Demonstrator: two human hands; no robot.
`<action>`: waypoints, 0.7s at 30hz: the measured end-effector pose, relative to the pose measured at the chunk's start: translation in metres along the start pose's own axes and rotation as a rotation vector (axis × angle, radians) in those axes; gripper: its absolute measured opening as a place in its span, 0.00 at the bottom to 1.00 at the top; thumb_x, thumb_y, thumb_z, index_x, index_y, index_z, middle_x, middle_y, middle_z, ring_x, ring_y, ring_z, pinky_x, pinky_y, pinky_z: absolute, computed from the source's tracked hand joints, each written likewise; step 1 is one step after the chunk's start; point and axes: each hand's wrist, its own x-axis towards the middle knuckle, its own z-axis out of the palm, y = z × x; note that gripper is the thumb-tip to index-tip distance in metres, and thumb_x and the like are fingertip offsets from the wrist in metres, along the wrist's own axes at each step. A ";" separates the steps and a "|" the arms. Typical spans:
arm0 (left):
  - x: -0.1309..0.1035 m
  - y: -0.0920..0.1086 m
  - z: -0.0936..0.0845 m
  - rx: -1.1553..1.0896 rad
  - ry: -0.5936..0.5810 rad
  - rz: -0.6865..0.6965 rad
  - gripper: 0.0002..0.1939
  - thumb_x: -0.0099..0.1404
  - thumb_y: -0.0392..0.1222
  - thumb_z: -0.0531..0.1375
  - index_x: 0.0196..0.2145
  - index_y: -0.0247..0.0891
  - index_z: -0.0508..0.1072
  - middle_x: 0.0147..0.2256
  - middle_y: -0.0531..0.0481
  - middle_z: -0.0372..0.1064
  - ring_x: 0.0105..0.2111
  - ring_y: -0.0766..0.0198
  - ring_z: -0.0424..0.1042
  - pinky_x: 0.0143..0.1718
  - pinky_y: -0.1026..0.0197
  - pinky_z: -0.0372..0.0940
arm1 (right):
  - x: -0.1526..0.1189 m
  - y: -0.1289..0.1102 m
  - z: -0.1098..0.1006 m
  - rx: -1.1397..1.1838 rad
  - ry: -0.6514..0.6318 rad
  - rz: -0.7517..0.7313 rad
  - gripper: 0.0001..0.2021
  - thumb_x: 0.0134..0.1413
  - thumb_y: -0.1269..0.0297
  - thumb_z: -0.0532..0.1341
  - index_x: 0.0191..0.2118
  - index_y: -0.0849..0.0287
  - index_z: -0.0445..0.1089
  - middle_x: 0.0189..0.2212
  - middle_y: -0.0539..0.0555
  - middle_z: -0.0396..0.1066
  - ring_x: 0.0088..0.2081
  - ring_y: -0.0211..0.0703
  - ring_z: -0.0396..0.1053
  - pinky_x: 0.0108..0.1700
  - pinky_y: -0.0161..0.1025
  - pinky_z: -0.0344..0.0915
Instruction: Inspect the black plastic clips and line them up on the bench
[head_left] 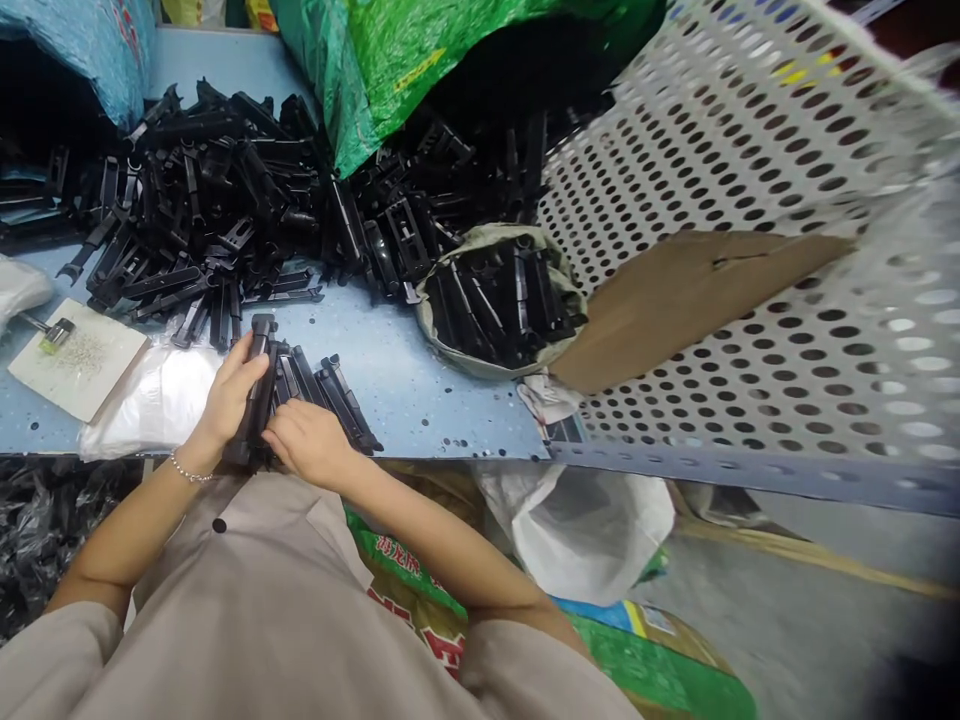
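Observation:
Near the front edge of the blue table, my left hand (231, 388) is closed round a long black plastic part (255, 405), which stands nearly lengthwise away from me. My right hand (311, 440) is curled against the lower right side of that part, its fingertips partly hidden. Just beyond the right hand lies a small row of similar black plastic parts (341, 400). A large heap of black parts (217, 190) spreads over the table ahead of both hands.
A round fabric bag (439, 335) full of black parts stands right of centre. Behind are a green sack (397, 60) and a blue sack (112, 50). White plastic bags (154, 395) and a square board (97, 375) lie left. A perforated grey crate (720, 150) with brown cardboard (697, 290) fills the right.

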 end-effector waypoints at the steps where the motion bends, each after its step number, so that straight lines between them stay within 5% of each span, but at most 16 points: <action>1: -0.003 -0.002 -0.005 0.005 0.006 0.002 0.24 0.69 0.48 0.54 0.61 0.41 0.67 0.60 0.51 0.67 0.63 0.54 0.62 0.65 0.54 0.56 | -0.002 0.000 0.002 -0.008 0.001 0.005 0.19 0.72 0.59 0.46 0.33 0.58 0.69 0.28 0.55 0.69 0.32 0.43 0.66 0.36 0.39 0.63; 5: -0.021 -0.019 -0.031 0.097 0.001 -0.024 0.28 0.69 0.50 0.56 0.64 0.40 0.63 0.65 0.48 0.60 0.67 0.52 0.55 0.69 0.51 0.49 | -0.010 0.017 0.007 -0.036 -0.016 0.126 0.18 0.71 0.55 0.49 0.47 0.60 0.71 0.43 0.60 0.74 0.47 0.49 0.69 0.50 0.46 0.65; 8: -0.030 -0.044 -0.035 0.138 0.013 -0.064 0.32 0.68 0.50 0.57 0.66 0.39 0.58 0.68 0.45 0.54 0.68 0.52 0.51 0.70 0.48 0.44 | -0.022 0.037 0.010 -0.132 -0.046 0.205 0.23 0.67 0.53 0.55 0.60 0.60 0.65 0.61 0.64 0.65 0.63 0.58 0.59 0.63 0.58 0.57; 12: -0.024 -0.069 -0.002 0.085 0.100 -0.058 0.30 0.70 0.49 0.54 0.67 0.40 0.55 0.69 0.44 0.50 0.69 0.55 0.49 0.70 0.49 0.42 | -0.042 0.058 0.009 -0.127 0.002 0.321 0.21 0.67 0.56 0.55 0.60 0.60 0.67 0.60 0.64 0.66 0.65 0.59 0.57 0.65 0.62 0.54; 15: -0.018 -0.067 0.031 0.032 0.129 -0.055 0.28 0.72 0.50 0.52 0.66 0.44 0.55 0.69 0.46 0.51 0.69 0.56 0.50 0.70 0.49 0.44 | -0.053 0.050 -0.001 -0.028 0.155 0.420 0.19 0.66 0.54 0.56 0.55 0.60 0.71 0.54 0.65 0.70 0.60 0.60 0.62 0.61 0.64 0.59; 18: -0.021 -0.054 0.053 -0.030 0.127 -0.004 0.29 0.73 0.52 0.50 0.68 0.45 0.49 0.68 0.46 0.51 0.68 0.58 0.51 0.69 0.51 0.46 | -0.055 0.022 -0.005 0.325 0.150 0.538 0.25 0.63 0.50 0.59 0.61 0.57 0.65 0.53 0.64 0.71 0.52 0.56 0.69 0.52 0.57 0.69; 21: -0.030 -0.045 0.053 -0.030 0.059 0.046 0.31 0.73 0.55 0.48 0.68 0.46 0.46 0.68 0.45 0.50 0.67 0.58 0.54 0.68 0.53 0.51 | -0.051 -0.004 0.002 0.786 0.052 0.644 0.27 0.59 0.49 0.62 0.60 0.56 0.64 0.51 0.60 0.72 0.48 0.51 0.72 0.47 0.49 0.73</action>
